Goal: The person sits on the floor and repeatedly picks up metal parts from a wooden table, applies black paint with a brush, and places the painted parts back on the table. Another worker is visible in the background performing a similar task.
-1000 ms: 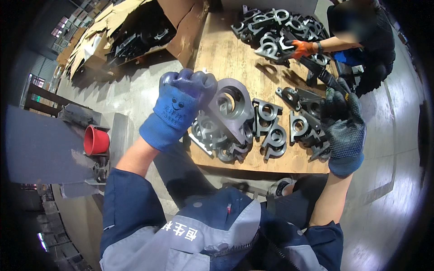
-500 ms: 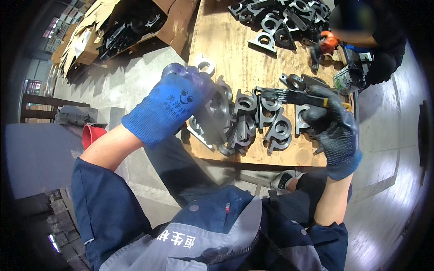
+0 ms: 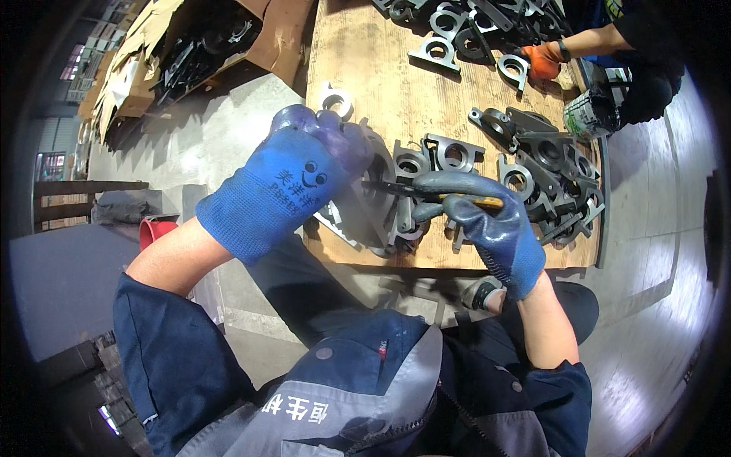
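My left hand [image 3: 304, 164], in a blue and purple glove, is closed on a grey metal bracket [image 3: 375, 221] with a round hole, held above the table's near left part. The glove hides much of the bracket. In my right hand [image 3: 487, 225], gloved in dark blue, is a paintbrush [image 3: 481, 200] with a yellow and black handle. Its dark bristle end reaches the held bracket's right side; whether it touches is unclear. Beneath and beside my hands lie several similar brackets [image 3: 455, 154]. A lone ring-shaped bracket [image 3: 335, 100] lies just beyond my left hand.
A co-worker's orange-gloved hand [image 3: 542, 62] is at a bracket [image 3: 512, 72] at the far right. More brackets [image 3: 435, 53] are heaped at the wooden table's [image 3: 365, 68] far end. A stained paint can [image 3: 590, 116] stands by the right edge. An open cardboard box [image 3: 280, 42] holds dark parts.
My right hand has moved left with the paintbrush, bringing it to the bracket in my left hand. The co-worker's orange glove has shifted and is now at a ring-shaped bracket.
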Tool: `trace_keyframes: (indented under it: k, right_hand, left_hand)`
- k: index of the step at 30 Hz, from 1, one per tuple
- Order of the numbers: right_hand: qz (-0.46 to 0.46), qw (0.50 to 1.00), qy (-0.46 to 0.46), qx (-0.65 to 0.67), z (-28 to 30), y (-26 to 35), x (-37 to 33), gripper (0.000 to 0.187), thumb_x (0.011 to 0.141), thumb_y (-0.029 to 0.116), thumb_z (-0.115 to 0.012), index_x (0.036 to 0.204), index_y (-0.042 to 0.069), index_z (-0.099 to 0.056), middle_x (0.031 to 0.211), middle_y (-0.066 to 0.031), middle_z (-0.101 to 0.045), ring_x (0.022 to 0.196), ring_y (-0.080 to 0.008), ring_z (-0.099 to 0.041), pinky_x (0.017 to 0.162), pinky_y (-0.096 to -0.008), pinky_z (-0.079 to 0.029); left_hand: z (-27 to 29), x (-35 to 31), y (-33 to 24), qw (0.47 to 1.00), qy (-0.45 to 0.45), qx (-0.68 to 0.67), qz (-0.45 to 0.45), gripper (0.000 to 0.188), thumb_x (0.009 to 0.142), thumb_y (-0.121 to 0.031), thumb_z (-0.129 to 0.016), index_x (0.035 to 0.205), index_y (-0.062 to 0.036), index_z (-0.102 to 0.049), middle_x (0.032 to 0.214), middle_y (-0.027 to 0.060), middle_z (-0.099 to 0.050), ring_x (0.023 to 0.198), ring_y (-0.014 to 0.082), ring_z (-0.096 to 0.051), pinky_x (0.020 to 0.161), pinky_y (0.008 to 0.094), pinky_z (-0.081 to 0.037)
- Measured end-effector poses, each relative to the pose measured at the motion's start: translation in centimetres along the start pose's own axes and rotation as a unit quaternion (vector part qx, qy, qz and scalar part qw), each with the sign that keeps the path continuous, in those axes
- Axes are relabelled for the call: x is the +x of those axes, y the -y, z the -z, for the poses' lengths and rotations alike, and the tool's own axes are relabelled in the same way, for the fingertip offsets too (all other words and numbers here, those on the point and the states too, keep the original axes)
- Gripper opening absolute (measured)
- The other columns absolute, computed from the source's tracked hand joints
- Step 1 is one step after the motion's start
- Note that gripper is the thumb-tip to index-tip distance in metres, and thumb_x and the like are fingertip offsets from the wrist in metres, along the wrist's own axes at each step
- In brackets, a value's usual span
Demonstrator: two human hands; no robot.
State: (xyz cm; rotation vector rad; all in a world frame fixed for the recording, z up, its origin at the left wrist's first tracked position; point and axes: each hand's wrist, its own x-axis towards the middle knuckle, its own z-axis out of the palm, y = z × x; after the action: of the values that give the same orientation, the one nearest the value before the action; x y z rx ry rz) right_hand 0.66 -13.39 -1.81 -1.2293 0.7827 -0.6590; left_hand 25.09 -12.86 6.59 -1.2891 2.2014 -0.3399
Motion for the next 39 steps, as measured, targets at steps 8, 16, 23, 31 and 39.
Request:
trace_keyframes:
  k: [8, 16, 23, 31, 39]
  right_hand:
    - [0.093, 0.991, 0.032, -0.087, -0.2, 1.3, 0.4, 0.031, 0.087, 0.003, -0.062, 0.118, 0.006, -0.066, 0.109, -0.0094, -0.07, 0.098, -0.0149, -0.066, 0.087, -0.0277, -0.052]
    - [0.101, 0.988, 0.055, -0.102, -0.2, 1.9, 0.0, 0.04, 0.082, -0.007, -0.056, 0.117, 0.009, -0.067, 0.11, -0.0095, -0.07, 0.097, -0.0162, -0.066, 0.086, -0.0287, -0.053]
    - [0.087, 0.992, 0.043, -0.079, 0.0, 2.4, -0.2, 0.037, 0.086, -0.005, -0.053, 0.119, 0.006, -0.065, 0.105, -0.0079, -0.07, 0.091, -0.0138, -0.067, 0.083, -0.0265, -0.053]
    - [0.084, 0.995, -0.011, 0.053, 0.1, 4.5, -2.5, 0.036, 0.087, 0.02, -0.064, 0.115, -0.002, -0.064, 0.102, -0.0161, -0.07, 0.083, -0.0211, -0.07, 0.08, -0.034, -0.057]
    - [0.328, 0.91, -0.221, -0.123, 3.6, 5.3, -2.6, 0.039, 0.082, 0.007, -0.07, 0.119, 0.001, -0.058, 0.116, -0.0169, -0.062, 0.097, -0.0249, -0.066, 0.083, -0.0359, -0.057]
  left_hand:
    - [-0.1, 0.0, -0.5, 1.0, 0.006, -0.022, -0.016, 0.027, 0.071, -0.016, -0.069, 0.098, -0.0125, -0.065, 0.09, 0.0034, -0.062, 0.087, 0.0201, -0.063, 0.073, 0.0375, -0.047]
    - [0.5, 0.0, -0.5, 0.998, 0.043, -0.028, -0.026, 0.038, 0.065, -0.013, -0.072, 0.102, -0.0125, -0.065, 0.092, 0.0047, -0.062, 0.089, 0.0214, -0.063, 0.074, 0.0377, -0.047]
    - [-1.9, -1.3, -0.5, 0.983, -0.18, -0.008, -0.045, 0.035, 0.067, -0.017, -0.07, 0.101, -0.0122, -0.065, 0.082, 0.0001, -0.059, 0.081, 0.0176, -0.061, 0.069, 0.0339, -0.046]
    - [-3.9, -2.1, 0.0, 0.941, -0.336, 0.043, 0.009, 0.041, 0.067, -0.018, -0.069, 0.107, -0.0121, -0.063, 0.078, -0.0019, -0.053, 0.078, 0.0159, -0.059, 0.061, 0.0334, -0.043]
    - [-3.3, -3.8, 0.8, 0.897, -0.436, 0.008, 0.076, 0.049, 0.068, -0.019, -0.072, 0.115, -0.0149, -0.059, 0.09, 0.0009, -0.052, 0.089, 0.0206, -0.058, 0.071, 0.0373, -0.043]
